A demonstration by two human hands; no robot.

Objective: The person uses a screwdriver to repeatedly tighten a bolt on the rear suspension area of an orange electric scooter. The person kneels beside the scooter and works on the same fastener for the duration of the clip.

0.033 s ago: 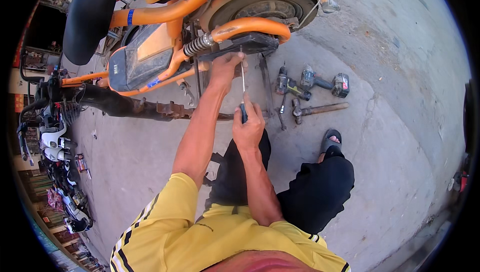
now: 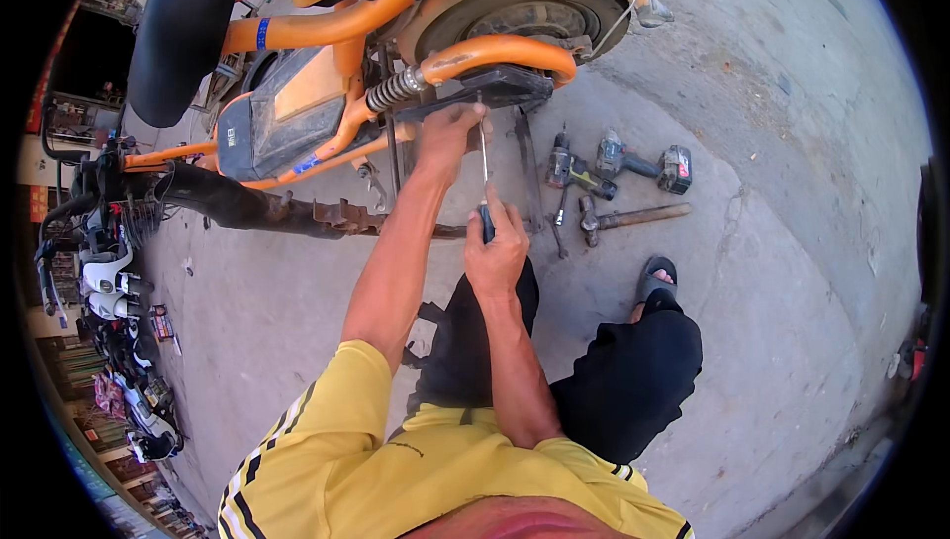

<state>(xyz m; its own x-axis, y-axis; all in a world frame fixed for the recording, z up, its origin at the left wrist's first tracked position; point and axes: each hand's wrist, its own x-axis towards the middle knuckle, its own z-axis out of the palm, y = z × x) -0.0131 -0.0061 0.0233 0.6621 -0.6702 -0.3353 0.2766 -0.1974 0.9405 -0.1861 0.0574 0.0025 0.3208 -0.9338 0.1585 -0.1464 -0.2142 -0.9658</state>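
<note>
My right hand [image 2: 498, 255] is wrapped round the dark handle of a screwdriver [image 2: 485, 155], whose thin metal shaft points away from me. Close to the far end of that shaft, my left hand [image 2: 450, 138] is closed, its thumb and fingers pinching around it. The tip meets the lower edge of a black plastic cover [image 2: 490, 87] under the rear of an orange electric bike [image 2: 351, 118]. Exactly what the tip touches is too small to make out. A coil shock absorber [image 2: 394, 90] sits just left of the cover.
Right of my hands, a cordless drill [image 2: 561, 165], another cordless power tool [image 2: 612, 155] with a battery and a hammer [image 2: 643, 216] lie on the concrete. A rusty metal bar [image 2: 341, 217] crosses below the bike. My sandalled foot [image 2: 655, 280] stands nearby. Parked scooters [image 2: 109, 287] line the far left.
</note>
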